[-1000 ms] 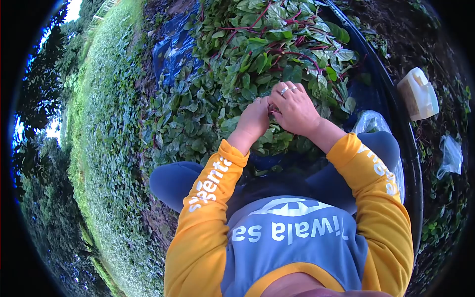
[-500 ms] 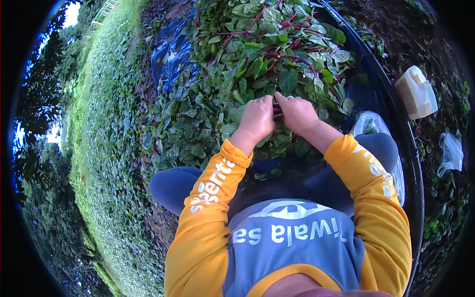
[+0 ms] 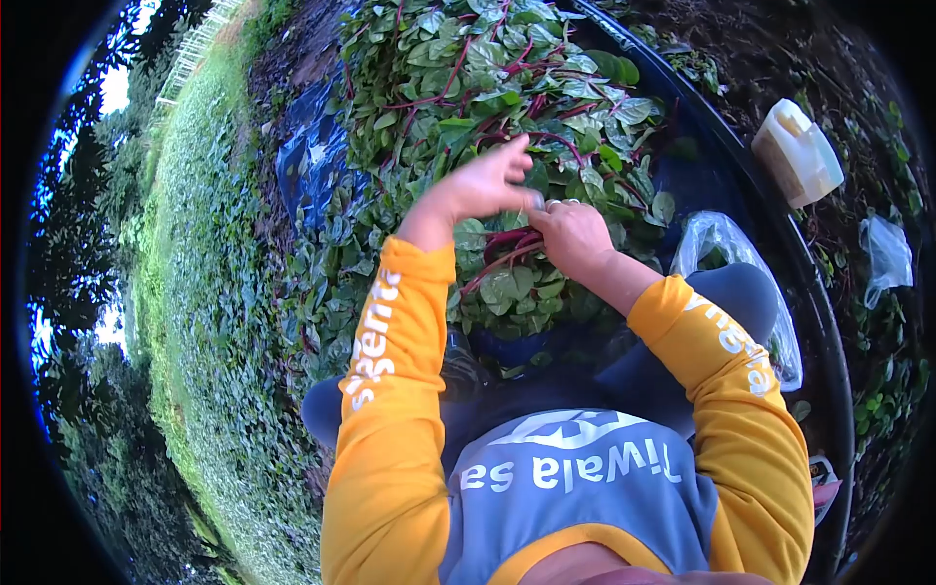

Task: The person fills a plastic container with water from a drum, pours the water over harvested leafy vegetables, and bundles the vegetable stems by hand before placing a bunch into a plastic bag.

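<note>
Red stems stick out of my right hand (image 3: pixel 577 237), which is closed around a bunch of Malabar spinach (image 3: pixel 509 244). The bunch's leaves hang below the stems, toward my lap. My left hand (image 3: pixel 485 185) is just above and to the left, its fingers apart and slightly blurred. Its thumb reaches to the right hand's fingertips; whether a thin tie is between them I cannot tell. Beyond both hands lies a large heap of loose Malabar spinach (image 3: pixel 487 73), green leaves on dark red stems.
Blue plastic sheeting (image 3: pixel 310 161) shows left of the heap. A clear plastic bag (image 3: pixel 785 336) lies by my right knee, beside a dark raised edge (image 3: pixel 726 107). Past it are a cut plastic jug (image 3: pixel 799 156) and another thin bag (image 3: pixel 885 255). Low plants (image 3: pixel 214 253) spread at left.
My left hand has come off the stems, moving up and left with its fingers spreading. My right hand keeps its hold, and the red stems of the bunch now show. The view has shifted slightly.
</note>
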Demonstrator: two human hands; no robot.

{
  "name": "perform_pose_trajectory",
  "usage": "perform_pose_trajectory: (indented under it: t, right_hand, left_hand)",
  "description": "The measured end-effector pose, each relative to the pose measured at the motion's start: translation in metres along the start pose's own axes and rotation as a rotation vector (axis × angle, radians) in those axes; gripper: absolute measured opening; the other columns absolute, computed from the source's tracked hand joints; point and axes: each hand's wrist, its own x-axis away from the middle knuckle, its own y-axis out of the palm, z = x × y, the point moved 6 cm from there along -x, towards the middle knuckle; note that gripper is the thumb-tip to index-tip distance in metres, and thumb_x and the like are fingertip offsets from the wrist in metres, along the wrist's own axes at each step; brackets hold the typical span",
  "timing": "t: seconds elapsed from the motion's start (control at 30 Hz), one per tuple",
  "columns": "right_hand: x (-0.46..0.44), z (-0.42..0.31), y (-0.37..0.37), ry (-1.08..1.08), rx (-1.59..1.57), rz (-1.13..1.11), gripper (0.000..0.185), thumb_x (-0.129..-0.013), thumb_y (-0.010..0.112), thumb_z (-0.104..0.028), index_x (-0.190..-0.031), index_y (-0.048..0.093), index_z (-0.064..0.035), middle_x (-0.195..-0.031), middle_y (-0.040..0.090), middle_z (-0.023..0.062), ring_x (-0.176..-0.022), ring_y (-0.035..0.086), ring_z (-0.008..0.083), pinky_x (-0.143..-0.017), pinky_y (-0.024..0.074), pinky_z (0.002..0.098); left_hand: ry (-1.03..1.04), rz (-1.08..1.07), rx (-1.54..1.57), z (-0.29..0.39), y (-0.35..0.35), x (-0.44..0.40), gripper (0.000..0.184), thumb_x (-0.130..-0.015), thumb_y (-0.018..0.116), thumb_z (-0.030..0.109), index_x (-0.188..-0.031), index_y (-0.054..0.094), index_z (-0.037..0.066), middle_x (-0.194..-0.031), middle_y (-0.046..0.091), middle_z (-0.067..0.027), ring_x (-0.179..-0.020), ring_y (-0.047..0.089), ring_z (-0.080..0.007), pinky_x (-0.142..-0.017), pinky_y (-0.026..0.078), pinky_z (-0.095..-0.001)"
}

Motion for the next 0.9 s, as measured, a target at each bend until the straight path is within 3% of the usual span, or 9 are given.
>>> perform_pose_trajectory:
  t: [0.07, 0.3, 0.37, 0.47, 0.57, 0.67, 0.7, 0.83, 0.9]
  right_hand:
    - [0.002, -0.008, -0.005, -0.114, 0.139, 0.091, 0.014, -0.084, 0.063, -0.019, -0.095, 0.07, -0.0143, -0.094, 0.066, 0.0077, -0.093, 0.067, 0.0258, -0.077, 0.0516, 0.0406]
    - [0.01, -0.01, -0.005, -0.156, 0.124, 0.074, 0.017, -0.083, 0.061, -0.016, -0.098, 0.068, -0.013, -0.098, 0.064, 0.0057, -0.096, 0.063, 0.0233, -0.079, 0.0469, 0.0376]
    - [0.015, -0.01, -0.007, -0.161, 0.097, 0.101, 0.017, -0.082, 0.061, -0.016, -0.098, 0.068, -0.0131, -0.098, 0.064, 0.0054, -0.096, 0.063, 0.0234, -0.079, 0.0466, 0.0375]
    - [0.014, -0.009, -0.016, -0.147, 0.074, 0.098, 0.015, -0.082, 0.061, -0.016, -0.096, 0.068, -0.0124, -0.103, 0.062, 0.0059, -0.101, 0.061, 0.0235, -0.082, 0.0466, 0.038]
    - [0.021, -0.014, -0.041, -0.272, 0.053, 0.513, 0.011, -0.083, 0.06, -0.015, -0.09, 0.065, -0.0084, -0.14, 0.05, 0.0155, -0.134, 0.045, 0.034, -0.11, 0.0384, 0.0456]
    - [0.02, -0.014, -0.056, -0.213, 0.085, 0.532, 0.011, -0.083, 0.06, -0.015, -0.088, 0.065, -0.0075, -0.148, 0.044, 0.0183, -0.142, 0.037, 0.0381, -0.116, 0.0322, 0.0482]
    - [0.02, -0.015, -0.059, -0.22, 0.139, 0.584, 0.01, -0.082, 0.059, -0.014, -0.089, 0.064, -0.0079, -0.134, 0.054, 0.0153, -0.13, 0.049, 0.0338, -0.108, 0.039, 0.0471]
    - [0.014, -0.009, -0.04, -0.221, 0.069, 0.447, 0.011, -0.082, 0.058, -0.012, -0.091, 0.062, -0.01, -0.097, 0.06, 0.0057, -0.094, 0.06, 0.024, -0.083, 0.0459, 0.0401]
    - [0.018, -0.022, -0.039, -0.265, 0.08, 0.381, 0.012, -0.082, 0.058, -0.013, -0.092, 0.062, -0.0103, -0.098, 0.061, 0.0058, -0.095, 0.061, 0.0239, -0.082, 0.046, 0.0392]
  left_hand:
    - [0.157, 0.187, -0.425, -0.018, -0.034, -0.064, 0.049, -0.086, 0.065, 0.01, -0.134, 0.058, 0.001, -0.123, 0.065, -0.024, -0.114, 0.063, -0.0365, -0.099, 0.05, -0.0413]
    - [0.134, 0.175, -0.986, -0.046, -0.005, -0.111, 0.024, -0.087, 0.064, 0.013, -0.109, 0.074, 0.009, -0.101, 0.07, -0.0189, -0.101, 0.066, -0.0361, -0.091, 0.053, -0.0433]
    - [0.17, 0.178, -0.845, -0.04, -0.016, -0.109, 0.023, -0.085, 0.068, 0.015, -0.107, 0.075, 0.009, -0.099, 0.07, -0.0176, -0.096, 0.067, -0.0366, -0.087, 0.053, -0.0443]
    - [0.16, 0.186, -0.602, -0.018, -0.039, -0.091, 0.026, -0.086, 0.069, 0.009, -0.111, 0.073, 0.005, -0.096, 0.073, -0.0083, -0.088, 0.069, -0.0209, -0.082, 0.053, -0.0328]
    - [-0.038, 0.025, -0.098, -0.026, -0.048, -0.065, 0.031, -0.089, 0.065, 0.001, -0.12, 0.07, 0.003, -0.101, 0.072, -0.0018, -0.089, 0.065, -0.0099, -0.081, 0.052, -0.0264]
    - [-0.089, -0.08, 0.11, -0.032, -0.04, -0.026, 0.034, -0.091, 0.062, 0.0, -0.125, 0.068, 0.004, -0.102, 0.071, 0.0003, -0.09, 0.062, -0.0074, -0.082, 0.051, -0.0252]
    - [-0.1, -0.119, 0.192, -0.029, -0.032, -0.01, 0.037, -0.092, 0.063, 0.001, -0.128, 0.067, 0.007, -0.102, 0.07, 0.0003, -0.092, 0.062, -0.0081, -0.086, 0.05, -0.0259]
    - [-0.144, -0.109, 0.311, -0.028, -0.009, 0.044, 0.029, -0.095, 0.064, 0.007, -0.123, 0.068, 0.001, -0.106, 0.072, -0.004, -0.095, 0.064, -0.0093, -0.092, 0.048, -0.0264]
    - [-0.283, 0.107, 0.546, -0.043, -0.006, 0.066, 0.028, -0.094, 0.068, 0.008, -0.12, 0.069, -0.001, -0.105, 0.073, -0.0049, -0.092, 0.065, -0.0101, -0.085, 0.051, -0.0259]
